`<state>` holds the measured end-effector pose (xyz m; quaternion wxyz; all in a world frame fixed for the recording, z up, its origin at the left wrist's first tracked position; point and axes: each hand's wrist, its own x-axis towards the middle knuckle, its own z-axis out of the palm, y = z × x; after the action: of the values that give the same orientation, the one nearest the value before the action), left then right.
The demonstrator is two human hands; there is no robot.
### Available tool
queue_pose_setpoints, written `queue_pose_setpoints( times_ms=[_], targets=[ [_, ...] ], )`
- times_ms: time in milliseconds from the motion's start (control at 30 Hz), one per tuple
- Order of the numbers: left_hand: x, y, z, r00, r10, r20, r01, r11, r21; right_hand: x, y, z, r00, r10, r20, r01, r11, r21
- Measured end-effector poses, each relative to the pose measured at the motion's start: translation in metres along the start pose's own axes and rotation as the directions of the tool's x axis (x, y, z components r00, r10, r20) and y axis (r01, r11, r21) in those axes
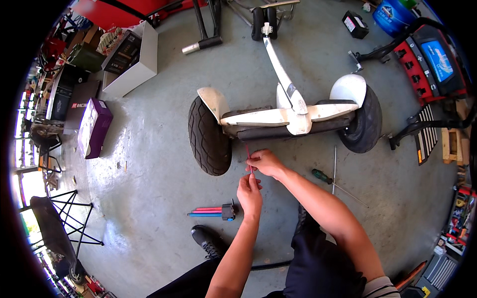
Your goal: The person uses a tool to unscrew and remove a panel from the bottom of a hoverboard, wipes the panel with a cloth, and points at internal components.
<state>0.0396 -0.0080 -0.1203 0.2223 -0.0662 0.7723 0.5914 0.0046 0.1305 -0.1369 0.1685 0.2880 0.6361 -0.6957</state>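
Observation:
A thin red stick-like piece [250, 164], a rod or a wire, is pinched between the fingers of both hands, just in front of a white two-wheeled self-balancing scooter [253, 118]. My right hand [266, 163] grips its upper part, nearer the scooter's underside. Below it, my left hand [249, 192] closes on the lower end. The scooter's steering bar points away from me, and its left tyre [211, 139] stands beside my hands. Left of my left hand lies a black holder [228, 212] with red and blue sticks [206, 212].
To the right lie a green-handled screwdriver [322, 176] and a long thin metal rod [335, 166]. A purple box [96, 129], a white carton [144, 62] and a folding chair [54, 223] stand left. A red and black machine [422, 64] and a black battery [355, 24] are at right.

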Motion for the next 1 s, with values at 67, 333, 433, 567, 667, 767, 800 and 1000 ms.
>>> queue_pose_setpoints(
  times_ms=[67, 333, 433, 567, 667, 767, 800, 1000],
  targets=[
    [-0.004, 0.005, 0.006, 0.993, 0.108, -0.048, -0.097, 0.978, 0.186, 0.001, 0.011, -0.002, 0.999, -0.032, -0.028, 0.033, 0.999, 0.036],
    [0.015, -0.007, 0.01, 0.757, -0.55, 0.353, 0.602, 0.379, -0.703, 0.002, 0.003, -0.004, 0.996, 0.009, 0.093, -0.013, 0.999, 0.049],
    [0.006, -0.008, 0.009, 0.942, -0.331, 0.052, 0.321, 0.843, -0.432, 0.001, 0.002, 0.003, 0.999, -0.028, 0.044, 0.027, 0.999, 0.031],
    [0.005, -0.014, 0.012, 0.989, -0.137, -0.064, 0.13, 0.986, -0.104, -0.001, 0.001, 0.008, 0.999, -0.041, -0.015, 0.041, 0.999, 0.015],
    [0.003, -0.015, 0.011, 0.942, -0.316, 0.115, 0.336, 0.857, -0.391, 0.0, 0.006, 0.002, 0.999, -0.038, 0.003, 0.037, 0.997, 0.072],
    [0.007, -0.022, 0.003, 0.817, -0.395, 0.421, 0.568, 0.423, -0.706, 0.002, 0.003, 0.002, 0.999, -0.032, 0.038, 0.031, 0.999, 0.041],
    [0.009, -0.022, 0.004, 0.766, -0.372, 0.525, 0.624, 0.233, -0.746, 0.002, 0.001, 0.0, 0.999, -0.027, 0.046, 0.027, 1.0, 0.003],
    [0.005, -0.018, 0.01, 0.952, -0.279, 0.123, 0.297, 0.75, -0.591, 0.002, 0.001, 0.001, 0.999, 0.0, 0.054, -0.006, 0.993, 0.119]
  ],
)
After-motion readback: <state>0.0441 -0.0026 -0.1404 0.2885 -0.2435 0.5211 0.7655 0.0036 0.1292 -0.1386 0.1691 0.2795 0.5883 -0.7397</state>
